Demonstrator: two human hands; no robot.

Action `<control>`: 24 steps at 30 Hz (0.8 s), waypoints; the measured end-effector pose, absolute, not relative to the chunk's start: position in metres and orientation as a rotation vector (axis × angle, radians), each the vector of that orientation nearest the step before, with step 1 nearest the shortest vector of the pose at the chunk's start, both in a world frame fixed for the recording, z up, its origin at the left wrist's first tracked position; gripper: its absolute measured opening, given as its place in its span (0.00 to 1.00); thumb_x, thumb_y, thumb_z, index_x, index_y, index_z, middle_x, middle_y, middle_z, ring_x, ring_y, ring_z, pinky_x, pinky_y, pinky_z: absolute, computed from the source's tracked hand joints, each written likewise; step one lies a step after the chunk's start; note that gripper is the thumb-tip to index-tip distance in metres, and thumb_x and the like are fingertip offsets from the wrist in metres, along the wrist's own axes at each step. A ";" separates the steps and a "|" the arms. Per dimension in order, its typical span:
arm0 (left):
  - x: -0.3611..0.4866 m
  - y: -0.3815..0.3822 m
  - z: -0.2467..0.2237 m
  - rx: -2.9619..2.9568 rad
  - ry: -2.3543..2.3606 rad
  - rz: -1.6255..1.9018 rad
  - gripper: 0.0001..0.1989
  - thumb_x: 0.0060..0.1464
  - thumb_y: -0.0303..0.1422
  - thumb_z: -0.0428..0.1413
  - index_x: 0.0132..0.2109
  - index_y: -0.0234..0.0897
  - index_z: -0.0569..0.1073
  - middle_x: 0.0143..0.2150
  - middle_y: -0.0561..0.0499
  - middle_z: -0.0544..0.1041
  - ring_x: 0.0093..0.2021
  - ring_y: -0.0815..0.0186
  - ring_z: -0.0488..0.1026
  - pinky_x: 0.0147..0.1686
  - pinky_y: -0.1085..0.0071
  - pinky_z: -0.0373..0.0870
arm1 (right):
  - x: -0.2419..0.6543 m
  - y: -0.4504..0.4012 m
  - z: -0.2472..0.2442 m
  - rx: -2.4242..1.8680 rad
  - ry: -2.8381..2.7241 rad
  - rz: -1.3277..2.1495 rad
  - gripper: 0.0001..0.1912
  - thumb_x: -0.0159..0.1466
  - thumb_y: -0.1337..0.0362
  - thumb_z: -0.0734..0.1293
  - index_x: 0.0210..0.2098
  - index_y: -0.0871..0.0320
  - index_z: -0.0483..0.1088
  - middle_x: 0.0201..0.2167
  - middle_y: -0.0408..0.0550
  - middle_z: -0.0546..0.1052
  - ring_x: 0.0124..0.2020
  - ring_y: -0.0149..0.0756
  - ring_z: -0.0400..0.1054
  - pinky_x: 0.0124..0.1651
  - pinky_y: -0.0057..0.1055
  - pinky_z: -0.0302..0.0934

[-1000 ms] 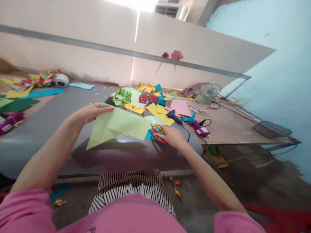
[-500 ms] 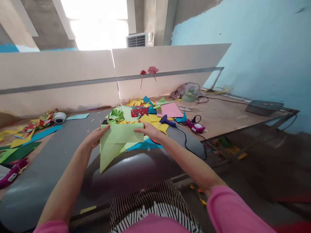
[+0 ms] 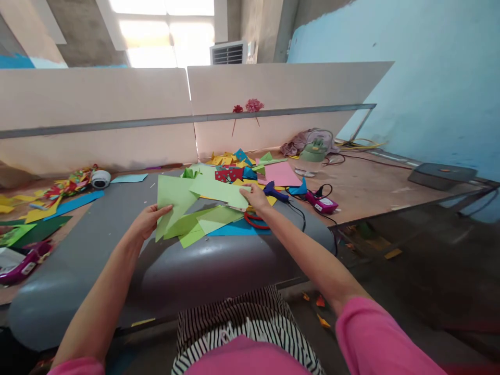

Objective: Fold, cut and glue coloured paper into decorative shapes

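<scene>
My left hand (image 3: 153, 220) is closed on the edge of a light green paper sheet (image 3: 175, 195), thumb on top. My right hand (image 3: 255, 198) pinches the right end of a pale green paper strip (image 3: 221, 191). The strip's left end overlaps the sheet; whether they are joined I cannot tell. Below both lie loose green paper pieces (image 3: 216, 219) on the grey table cover. Blue paper (image 3: 238, 228) and red-handled scissors (image 3: 255, 223) are under and beside my right wrist. A blue glue gun (image 3: 275, 192) lies just right of that hand.
Folded yellow, red and green paper (image 3: 228, 174) is heaped behind my hands, near a pink sheet (image 3: 279, 174). A purple power strip (image 3: 322, 203) with cords lies to the right. A green cap (image 3: 313, 151) sits farther back. Blue paper strips (image 3: 84, 202) are at the left.
The green paper, earlier held level by both hands with a pointed flap hanging, is now spread into a sheet at left and a strip at right. My right hand has moved slightly right.
</scene>
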State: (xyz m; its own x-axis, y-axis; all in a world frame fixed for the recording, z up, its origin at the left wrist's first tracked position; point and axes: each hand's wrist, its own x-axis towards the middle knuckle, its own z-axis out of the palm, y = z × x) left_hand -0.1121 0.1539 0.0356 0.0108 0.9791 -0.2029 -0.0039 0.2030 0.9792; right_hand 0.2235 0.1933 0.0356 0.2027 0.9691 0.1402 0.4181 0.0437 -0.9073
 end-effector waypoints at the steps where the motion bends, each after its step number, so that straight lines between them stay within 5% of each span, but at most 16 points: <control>1: -0.114 0.153 0.036 1.052 1.302 1.098 0.22 0.29 0.42 0.73 0.33 0.37 0.78 0.27 0.50 0.82 0.24 0.65 0.76 0.25 0.72 0.71 | 0.229 0.192 0.038 -1.547 -1.388 0.682 0.19 0.63 0.66 0.65 0.53 0.62 0.67 0.45 0.56 0.77 0.45 0.42 0.73 0.48 0.39 0.68; 5: -0.112 0.146 0.034 1.058 1.330 1.222 0.27 0.26 0.46 0.73 0.34 0.36 0.79 0.28 0.51 0.82 0.26 0.65 0.75 0.28 0.71 0.70 | 0.224 0.173 0.048 -1.468 -1.538 0.517 0.29 0.59 0.69 0.70 0.59 0.60 0.65 0.62 0.61 0.69 0.67 0.50 0.58 0.68 0.48 0.53; 9: -0.096 0.134 0.034 1.239 1.462 1.292 0.26 0.34 0.51 0.69 0.36 0.36 0.80 0.26 0.54 0.78 0.27 0.66 0.70 0.28 0.71 0.64 | 0.176 0.142 0.061 -1.253 -1.782 0.575 0.28 0.62 0.56 0.73 0.59 0.58 0.67 0.58 0.57 0.74 0.62 0.46 0.66 0.66 0.46 0.57; 15: -0.069 0.106 0.036 1.930 1.914 1.277 0.18 0.58 0.49 0.56 0.30 0.40 0.76 0.23 0.54 0.70 0.28 0.66 0.65 0.30 0.70 0.53 | 0.119 0.114 0.079 -1.068 -1.690 1.021 0.48 0.56 0.41 0.75 0.67 0.55 0.57 0.61 0.58 0.72 0.60 0.49 0.69 0.63 0.49 0.64; 19: -0.058 0.101 0.026 2.158 2.161 1.241 0.18 0.63 0.46 0.53 0.28 0.42 0.71 0.26 0.47 0.75 0.31 0.60 0.71 0.31 0.68 0.53 | 0.109 0.117 0.072 -0.937 -1.575 1.163 0.37 0.58 0.45 0.75 0.59 0.53 0.62 0.59 0.53 0.74 0.59 0.46 0.71 0.60 0.45 0.68; 24: -0.051 0.100 0.017 2.333 2.015 1.349 0.19 0.63 0.47 0.52 0.27 0.42 0.67 0.29 0.45 0.77 0.36 0.57 0.74 0.39 0.66 0.62 | 0.109 0.121 0.059 -0.971 -1.503 1.248 0.19 0.63 0.56 0.72 0.50 0.51 0.66 0.49 0.45 0.79 0.48 0.38 0.75 0.45 0.33 0.74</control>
